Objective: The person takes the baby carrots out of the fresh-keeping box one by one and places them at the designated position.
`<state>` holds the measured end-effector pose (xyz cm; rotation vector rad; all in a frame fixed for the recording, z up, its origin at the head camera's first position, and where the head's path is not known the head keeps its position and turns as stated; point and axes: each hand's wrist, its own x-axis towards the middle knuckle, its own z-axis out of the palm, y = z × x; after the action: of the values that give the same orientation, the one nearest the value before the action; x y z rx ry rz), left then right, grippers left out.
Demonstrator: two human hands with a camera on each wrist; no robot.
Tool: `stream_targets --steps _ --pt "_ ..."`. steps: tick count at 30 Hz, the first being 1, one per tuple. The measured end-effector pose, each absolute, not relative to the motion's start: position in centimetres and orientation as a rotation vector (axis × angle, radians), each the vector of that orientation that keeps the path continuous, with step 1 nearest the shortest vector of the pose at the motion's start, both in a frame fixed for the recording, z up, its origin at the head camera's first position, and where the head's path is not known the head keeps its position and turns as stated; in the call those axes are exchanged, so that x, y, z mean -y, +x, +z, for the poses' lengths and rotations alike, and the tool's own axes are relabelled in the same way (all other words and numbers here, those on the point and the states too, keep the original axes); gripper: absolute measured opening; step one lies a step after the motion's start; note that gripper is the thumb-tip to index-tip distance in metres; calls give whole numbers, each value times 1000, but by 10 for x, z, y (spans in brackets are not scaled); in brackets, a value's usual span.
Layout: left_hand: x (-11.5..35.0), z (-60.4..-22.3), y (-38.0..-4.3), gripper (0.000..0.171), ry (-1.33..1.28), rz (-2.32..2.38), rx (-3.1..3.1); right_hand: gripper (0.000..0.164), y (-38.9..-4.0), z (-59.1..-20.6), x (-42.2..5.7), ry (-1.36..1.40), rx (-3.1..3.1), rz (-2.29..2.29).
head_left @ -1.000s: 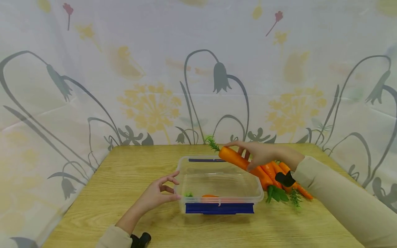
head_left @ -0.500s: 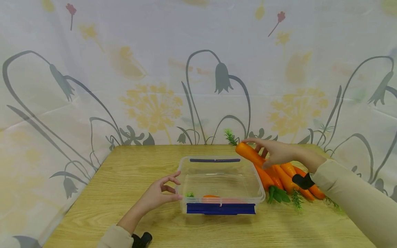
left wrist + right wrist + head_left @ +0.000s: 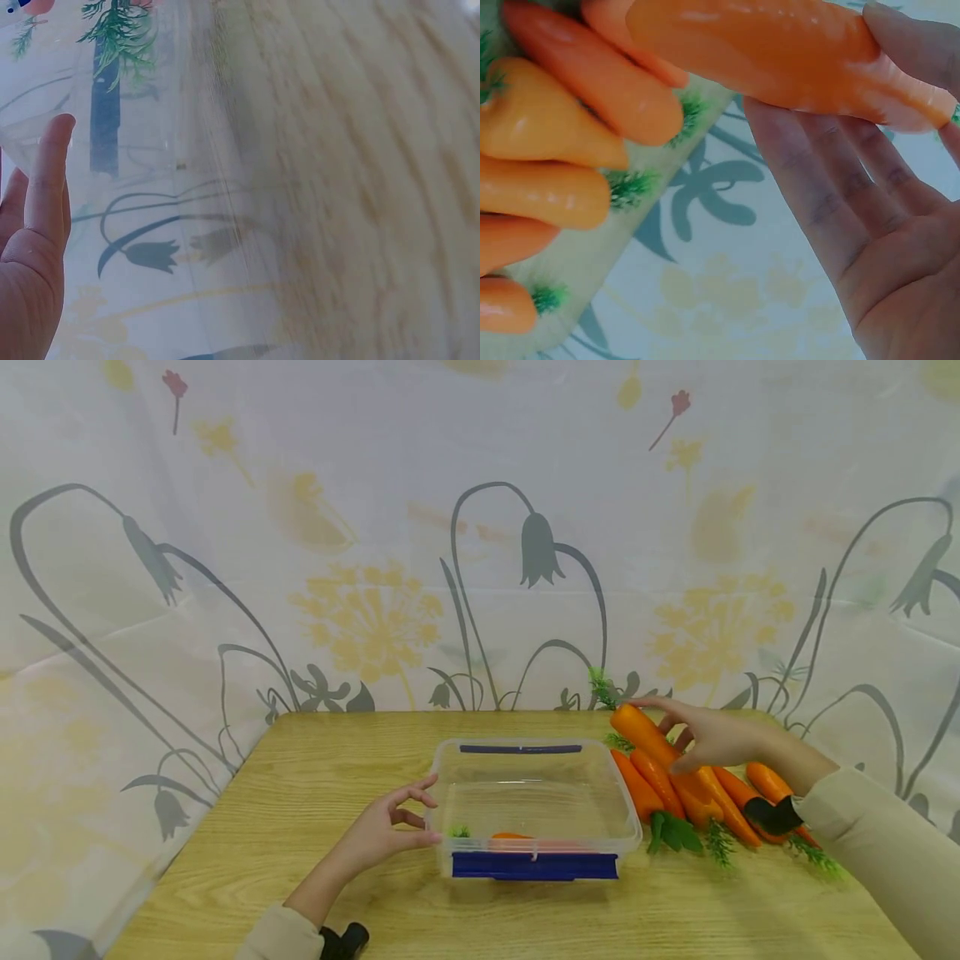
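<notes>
My right hand (image 3: 716, 737) grips a thick orange carrot (image 3: 647, 735) between thumb and fingers, tilted, its green leafy top pointing up and left. In the right wrist view, the carrot (image 3: 780, 56) lies across the fingertips above other carrots. A heap of carrots (image 3: 723, 797) lies under and beside it on the table. My left hand (image 3: 386, 827) touches the left side of a clear plastic box (image 3: 630, 814) with spread fingers. Inside the box, near its front wall, an orange carrot (image 3: 512, 837) with a green tuft shows partly through the plastic.
The box has blue clip flaps (image 3: 534, 865) at its front and back. Wood-grain table (image 3: 315, 752) surrounds it. A patterned cloth (image 3: 360, 527) hangs behind the table. A black strap piece (image 3: 348, 939) sits at the left wrist.
My right hand has carried the carrot rightward, from over the box's back right corner to over the heap. My left hand and the box stay where they were.
</notes>
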<state>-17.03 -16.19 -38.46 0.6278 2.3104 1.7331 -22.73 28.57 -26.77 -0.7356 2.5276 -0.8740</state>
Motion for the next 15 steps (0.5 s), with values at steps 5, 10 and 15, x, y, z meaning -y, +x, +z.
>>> stream_targets --steps 5,10,15 --pt "162 -385 -170 39 621 1735 -2311 92 -226 -277 -306 -710 -2611 -879" --pt "162 -385 -170 40 612 1730 -2324 93 -223 -286 -325 -699 -2738 -847" --pt "161 -385 -170 39 611 1728 -2327 92 -220 -297 -346 -726 -2796 -915"
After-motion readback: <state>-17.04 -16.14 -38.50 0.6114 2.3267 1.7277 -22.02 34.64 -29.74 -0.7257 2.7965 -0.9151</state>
